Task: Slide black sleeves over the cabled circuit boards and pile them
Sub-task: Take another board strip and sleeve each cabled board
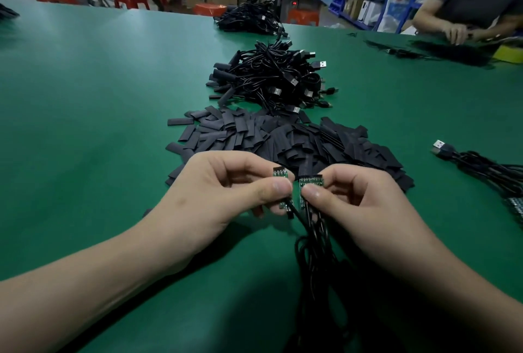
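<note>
I see L hand [220, 199] pinching one bare board [280, 175], R hand [359, 205] pinching second board [311, 181]; cables [314, 242] hang at 6. Sleeve heap [283, 137] at 12, sleeved pile [271, 78] beyond.

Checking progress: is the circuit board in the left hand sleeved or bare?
Bare. The circuit board pinched by the left hand shows exposed green above and below the grip.

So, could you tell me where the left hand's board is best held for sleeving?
Probably pinch the board across its flat faces at the cable end, from the near side; its free end points up toward the sleeve heap and should stay clear.
</note>
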